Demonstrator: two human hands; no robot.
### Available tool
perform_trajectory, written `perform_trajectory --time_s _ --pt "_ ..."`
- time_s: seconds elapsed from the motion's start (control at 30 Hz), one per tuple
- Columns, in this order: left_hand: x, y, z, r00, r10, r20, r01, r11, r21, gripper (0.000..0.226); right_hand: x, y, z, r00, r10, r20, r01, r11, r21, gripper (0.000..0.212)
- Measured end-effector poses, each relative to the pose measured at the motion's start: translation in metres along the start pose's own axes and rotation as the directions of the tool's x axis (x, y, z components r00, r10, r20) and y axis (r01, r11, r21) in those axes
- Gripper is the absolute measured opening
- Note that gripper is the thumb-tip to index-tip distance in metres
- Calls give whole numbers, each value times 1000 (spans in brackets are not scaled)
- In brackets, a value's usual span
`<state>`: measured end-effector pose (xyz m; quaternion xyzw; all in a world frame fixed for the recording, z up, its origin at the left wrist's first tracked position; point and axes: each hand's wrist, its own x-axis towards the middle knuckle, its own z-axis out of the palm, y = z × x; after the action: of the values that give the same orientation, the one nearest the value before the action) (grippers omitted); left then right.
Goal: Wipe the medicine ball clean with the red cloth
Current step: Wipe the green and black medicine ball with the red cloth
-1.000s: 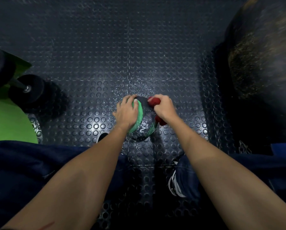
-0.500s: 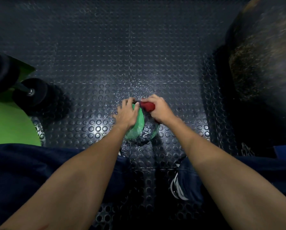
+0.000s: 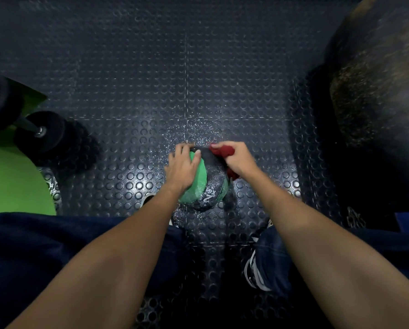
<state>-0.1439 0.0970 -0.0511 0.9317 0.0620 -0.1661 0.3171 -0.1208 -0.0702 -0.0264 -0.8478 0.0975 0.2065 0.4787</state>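
Observation:
A green and black medicine ball (image 3: 204, 186) with white lettering sits on the studded rubber floor between my knees. My left hand (image 3: 182, 168) lies spread over its green left side and steadies it. My right hand (image 3: 240, 159) is closed around a bunched red cloth (image 3: 222, 151), pressing it against the ball's upper right, on the black band. A tail of the cloth hangs below my palm on the ball's right side.
A black dumbbell (image 3: 40, 132) lies at the left, beside a bright green mat (image 3: 11, 181). A large dark exercise ball (image 3: 379, 86) fills the right side. My shoe (image 3: 253, 271) stands on the floor (image 3: 187, 79) below the ball.
My right hand has slid the red cloth across the top of the ball, left and then back to the upper right. My left hand kept its hold on the green side.

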Motion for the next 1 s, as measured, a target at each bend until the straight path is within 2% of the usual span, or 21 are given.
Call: perform_trajectory --time_s 0.07,0.13,0.2,0.23,0.3,0.37,0.47,0.53,0.6,0.67,0.77,0.9,1.0 --pt "0 -4 -2 999 41 7 -41 999 7 49 -1 6 2 991 83 -101 -86 996 -29 46" --pt "1 -8 -2 996 83 16 -83 997 10 49 -3 4 6 994 20 -107 -27 998 -61 46" --pt "3 -12 -5 994 101 28 -101 995 -17 49 -7 1 11 996 -74 -55 73 997 -29 50" --pt "4 -14 -7 994 105 43 -104 994 -27 49 -9 2 11 996 -73 -53 72 997 -11 51" --pt "5 -16 -9 986 136 91 -135 991 -27 52 -8 3 7 996 32 -83 -33 999 -13 47" --pt "6 -15 -11 975 173 138 -170 985 -31 59 -1 -2 1 993 79 -92 -93 982 -162 40" --pt "6 -12 -11 970 201 140 -208 977 41 65 7 -21 -6 999 -27 -47 13 965 -262 40" --pt "1 -6 -5 992 108 72 -114 989 91 60 5 -27 -8 995 -98 27 101 962 -253 43" --pt "-5 1 4 995 -92 -28 92 996 11 54 1 -24 -5 980 -123 155 160 952 -261 46" --pt "-9 5 11 976 -208 -64 206 978 -38 49 -1 -14 -2 971 -102 218 157 955 -251 48" --pt "-13 6 15 982 -178 -67 178 984 0 45 -2 -6 -3 994 -78 83 94 972 -215 48" --pt "-11 11 14 986 -157 -58 159 987 30 44 -9 -4 2 978 -206 42 209 970 -126 48" --pt "-10 12 15 988 -147 -52 149 988 40 44 -5 -2 1 994 -102 -49 94 984 -151 44"
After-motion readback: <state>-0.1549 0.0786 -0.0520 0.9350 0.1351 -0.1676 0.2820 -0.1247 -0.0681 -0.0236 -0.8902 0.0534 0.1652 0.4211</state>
